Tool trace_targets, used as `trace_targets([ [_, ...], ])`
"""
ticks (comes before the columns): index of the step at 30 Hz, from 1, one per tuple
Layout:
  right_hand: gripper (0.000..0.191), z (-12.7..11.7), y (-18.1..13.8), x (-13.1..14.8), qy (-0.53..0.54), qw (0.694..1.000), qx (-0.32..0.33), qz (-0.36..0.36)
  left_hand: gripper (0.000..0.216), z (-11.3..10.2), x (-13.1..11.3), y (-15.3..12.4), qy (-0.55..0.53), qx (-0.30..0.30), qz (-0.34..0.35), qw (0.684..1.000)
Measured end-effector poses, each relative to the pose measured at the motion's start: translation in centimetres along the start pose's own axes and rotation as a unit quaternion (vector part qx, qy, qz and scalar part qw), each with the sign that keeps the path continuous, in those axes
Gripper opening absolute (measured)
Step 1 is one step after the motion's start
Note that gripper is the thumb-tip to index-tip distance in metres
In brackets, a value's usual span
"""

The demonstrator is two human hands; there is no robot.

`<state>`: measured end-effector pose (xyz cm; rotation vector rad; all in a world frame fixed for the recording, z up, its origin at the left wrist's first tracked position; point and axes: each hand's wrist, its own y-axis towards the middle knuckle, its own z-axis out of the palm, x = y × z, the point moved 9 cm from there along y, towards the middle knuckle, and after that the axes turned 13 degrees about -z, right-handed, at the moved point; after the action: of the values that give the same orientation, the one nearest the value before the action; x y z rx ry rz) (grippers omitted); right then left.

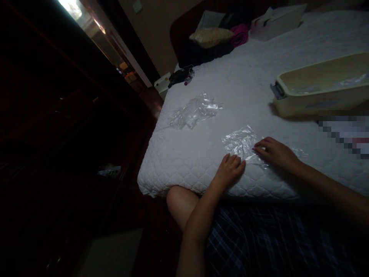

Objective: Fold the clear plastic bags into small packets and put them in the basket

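Note:
A clear plastic bag (240, 142) lies flat on the white quilted mattress (201, 161) near its front edge. My left hand (230, 169) rests on the mattress at the bag's near corner, fingers loosely curled with their tips touching the plastic. My right hand (275, 152) lies on the bag's right side, fingers bent and pressing on it. Farther back on the mattress sits a crumpled heap of clear plastic bags (196, 110).
A cream plastic tub (319, 96) with plastic inside stands at the right of the mattress. Dark clothes, a beige cushion (211, 36) and a pink cloth (240, 34) sit at the far end beside a white box (278, 21). Dark floor and furniture lie to the left.

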<state>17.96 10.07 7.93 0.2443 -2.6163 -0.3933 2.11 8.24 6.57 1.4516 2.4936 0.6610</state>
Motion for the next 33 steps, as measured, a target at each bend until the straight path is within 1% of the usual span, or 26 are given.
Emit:
trace_targets([
  [4, 0.04, -0.9, -0.1, 0.5, -0.07, 0.997, -0.014, -0.039, 0.022, -0.5, 0.0, 0.0, 0.001, -0.033, -0.004, 0.999],
  [6, 0.038, -1.0, 0.1, 1.1, -0.087, 0.993, -0.022, -0.078, 0.021, -0.6, 0.1, 0.0, 0.0, -0.046, -0.007, 0.999],
  [9, 0.036, -0.3, 0.5, 1.9, -0.05, 0.989, -0.014, -0.139, 0.021, -0.2, 0.3, 0.1, -0.002, -0.029, -0.015, 0.999],
  [11, 0.037, 0.6, 0.6, 2.2, -0.019, 0.987, 0.003, -0.161, 0.02, 0.1, 0.5, 0.2, -0.004, -0.016, -0.02, 1.0],
  [13, 0.039, 1.4, 0.7, 2.4, -0.01, 0.986, 0.023, -0.164, 0.02, 0.3, 0.8, 0.1, -0.008, -0.01, -0.029, 0.999],
  [17, 0.039, 2.5, 0.7, 2.8, -0.048, 0.985, 0.054, -0.155, 0.019, 0.3, 1.7, 0.0, -0.036, -0.01, -0.063, 0.997],
  [21, 0.038, 3.1, 0.8, 3.4, -0.085, 0.982, 0.073, -0.152, 0.021, 0.2, 2.5, -0.2, -0.081, -0.004, -0.089, 0.993],
  [24, 0.035, 3.1, 1.0, 3.8, -0.09, 0.982, 0.075, -0.145, 0.024, 0.1, 2.8, -0.2, -0.102, -0.001, -0.102, 0.99],
  [27, 0.035, 2.9, 1.1, 4.0, -0.062, 0.987, 0.069, -0.134, 0.025, 0.1, 3.0, -0.2, -0.097, -0.007, -0.111, 0.989],
  [30, 0.037, 2.7, 1.2, 3.8, -0.045, 0.989, 0.068, -0.123, 0.019, 0.1, 2.6, -0.2, -0.068, -0.02, -0.102, 0.992],
  [33, 0.037, 3.1, 1.2, 3.6, -0.051, 0.987, 0.092, -0.12, 0.016, 0.1, 2.2, -0.2, -0.038, -0.029, -0.091, 0.995],
])
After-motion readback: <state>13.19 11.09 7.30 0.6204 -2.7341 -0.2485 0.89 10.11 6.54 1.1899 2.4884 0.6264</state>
